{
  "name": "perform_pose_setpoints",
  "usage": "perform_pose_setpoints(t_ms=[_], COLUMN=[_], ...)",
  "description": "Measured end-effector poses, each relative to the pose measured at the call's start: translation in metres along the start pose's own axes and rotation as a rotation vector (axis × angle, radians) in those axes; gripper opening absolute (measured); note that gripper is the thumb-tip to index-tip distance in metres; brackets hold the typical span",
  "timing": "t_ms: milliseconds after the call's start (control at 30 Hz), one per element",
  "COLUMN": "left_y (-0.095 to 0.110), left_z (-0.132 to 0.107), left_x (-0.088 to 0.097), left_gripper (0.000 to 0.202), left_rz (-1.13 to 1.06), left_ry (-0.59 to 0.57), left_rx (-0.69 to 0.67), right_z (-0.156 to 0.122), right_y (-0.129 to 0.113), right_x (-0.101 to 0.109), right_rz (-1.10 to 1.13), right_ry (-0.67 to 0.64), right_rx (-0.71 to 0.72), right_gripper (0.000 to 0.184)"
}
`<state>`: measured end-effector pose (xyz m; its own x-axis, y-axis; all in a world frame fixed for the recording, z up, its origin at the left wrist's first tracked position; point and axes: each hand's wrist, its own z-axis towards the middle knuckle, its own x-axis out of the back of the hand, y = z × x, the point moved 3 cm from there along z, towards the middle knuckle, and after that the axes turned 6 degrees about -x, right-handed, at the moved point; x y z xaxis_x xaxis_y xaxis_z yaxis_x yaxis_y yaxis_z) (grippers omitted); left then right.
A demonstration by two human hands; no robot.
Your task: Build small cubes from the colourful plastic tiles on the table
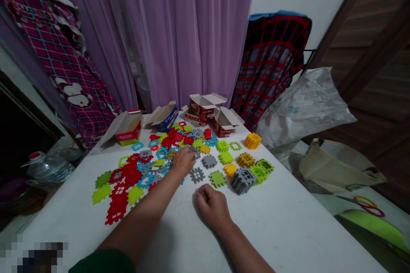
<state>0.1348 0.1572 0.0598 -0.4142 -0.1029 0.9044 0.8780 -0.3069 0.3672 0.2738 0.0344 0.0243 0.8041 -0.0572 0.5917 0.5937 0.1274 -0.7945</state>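
My left hand [183, 160] reaches into a spread of plastic interlocking tiles, its fingers bent down beside a grey tile [194, 152]. What lies under those fingertips is hidden. Resting on the table, my right hand [214, 204] is curled into a loose fist, and nothing shows in it. Just beyond it lie a flat grey window tile [197, 175] and a green tile [218, 178]. A stack of grey tiles [243, 180] leans to its right, against green window tiles [260, 172]. Red tiles [117, 204] lie joined at the left.
Several opened cardboard boxes stand along the back of the white table [256, 226], among them a blue box [167, 119] and a red box [128, 130]. An orange stack of tiles [253, 140] sits near the right edge. Scissors [368, 205] lie off to the right.
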Motion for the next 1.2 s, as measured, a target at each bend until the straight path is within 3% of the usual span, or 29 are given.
perform_pose_setpoints(t_ms=[200,433,600,967,1200], left_y=[-0.013,-0.032,-0.023,0.0,0.004], left_z=[-0.011,-0.044,-0.068,-0.097,-0.102], left_x=[0.019,0.03,0.027,0.018,0.013], left_gripper=[0.017,0.033,0.044,0.05,0.048], left_rz=[-0.146,-0.485,-0.719,-0.941,-0.939], left_ry=[0.06,0.055,-0.019,-0.019,-0.035], left_rx=[0.057,0.323,0.471,0.543,0.549], right_z=[0.002,0.005,0.006,-0.008,-0.015], right_y=[-0.002,0.009,0.012,-0.001,-0.005], right_x=[0.002,-0.006,-0.009,-0.009,-0.007], right_rz=[0.001,0.062,0.081,-0.117,-0.202], right_ry=[-0.005,0.133,0.268,0.362,0.298], right_rx=[-0.012,-0.015,0.028,0.15,0.03], right_gripper=[0.019,0.023,0.046,0.035,0.034])
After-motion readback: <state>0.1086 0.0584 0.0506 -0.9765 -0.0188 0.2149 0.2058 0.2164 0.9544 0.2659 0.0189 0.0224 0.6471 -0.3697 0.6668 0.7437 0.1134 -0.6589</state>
